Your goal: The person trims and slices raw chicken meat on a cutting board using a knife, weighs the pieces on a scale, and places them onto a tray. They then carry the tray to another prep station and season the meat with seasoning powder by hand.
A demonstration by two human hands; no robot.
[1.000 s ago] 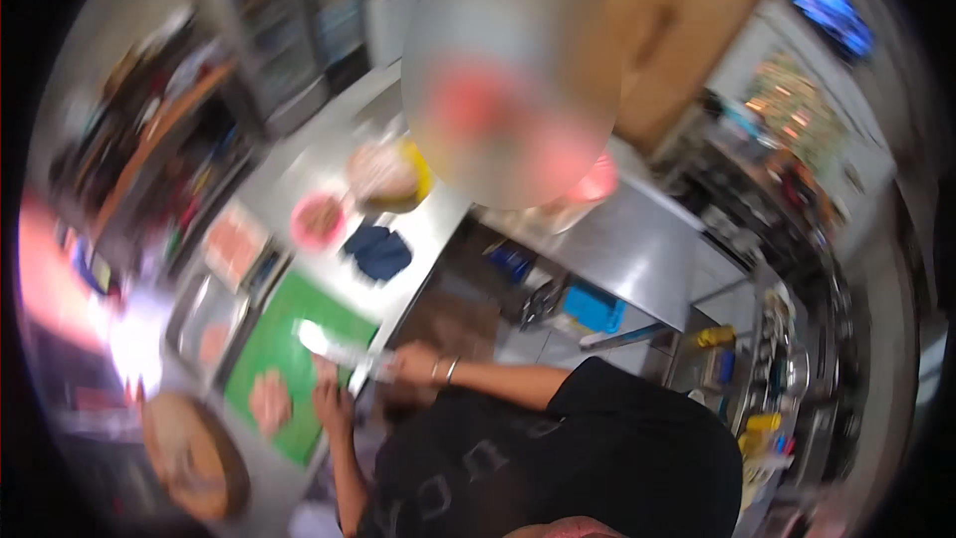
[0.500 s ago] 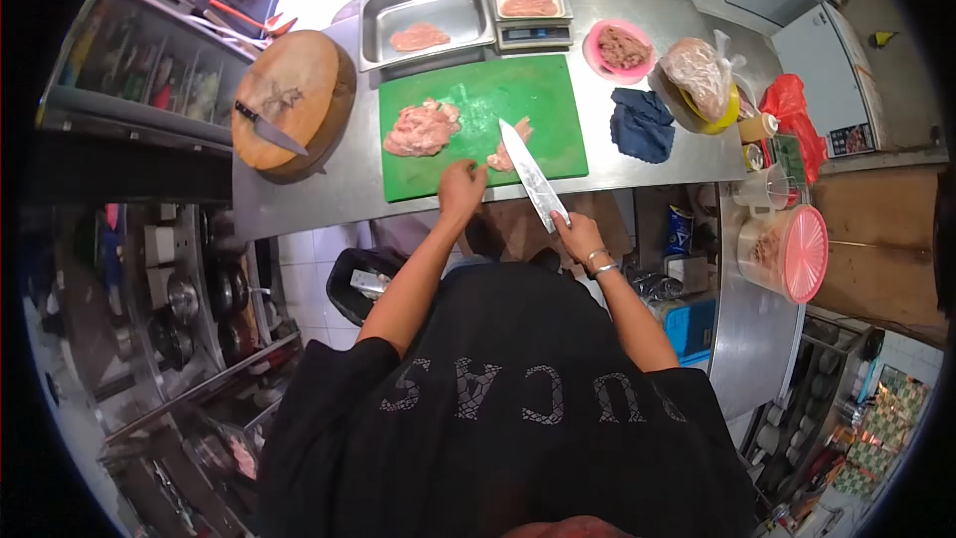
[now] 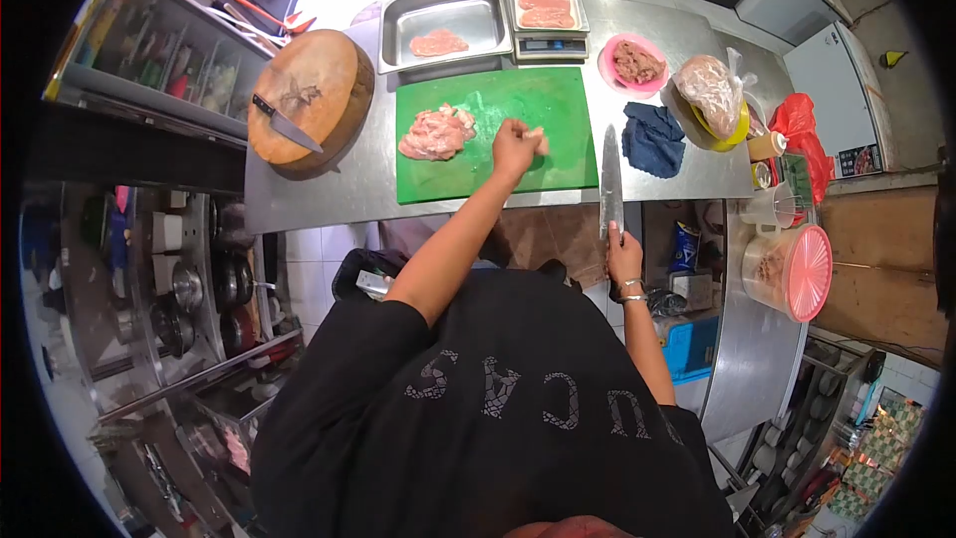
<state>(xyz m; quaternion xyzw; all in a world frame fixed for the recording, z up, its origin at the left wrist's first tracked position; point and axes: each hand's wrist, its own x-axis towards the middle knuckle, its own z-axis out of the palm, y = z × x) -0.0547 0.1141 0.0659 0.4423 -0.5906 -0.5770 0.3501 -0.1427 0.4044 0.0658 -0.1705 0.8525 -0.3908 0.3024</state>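
My left hand [image 3: 514,147] is over the green cutting board [image 3: 478,179], its fingers closed around a small piece of raw meat [image 3: 540,141], partly hidden by them. To its left on the board lies a pile of raw, pale pink meat [image 3: 437,133]. In my right hand [image 3: 624,257] is the handle of a large kitchen knife [image 3: 611,179]. The blade points away from me, just right of the board, over the table's front edge.
Behind the board stand a steel tray [image 3: 391,35] with one meat slice and a scale [image 3: 551,46] bearing a tray of slices. A pink bowl [image 3: 609,74] of meat and a blue cloth [image 3: 653,139] are right. A smaller knife [image 3: 289,126] lies on a round wooden block [image 3: 321,70].
My left hand has moved right and forward across the board onto the small meat piece. My right hand has drawn the knife off the board to the right, its blade turned straighter away from me.
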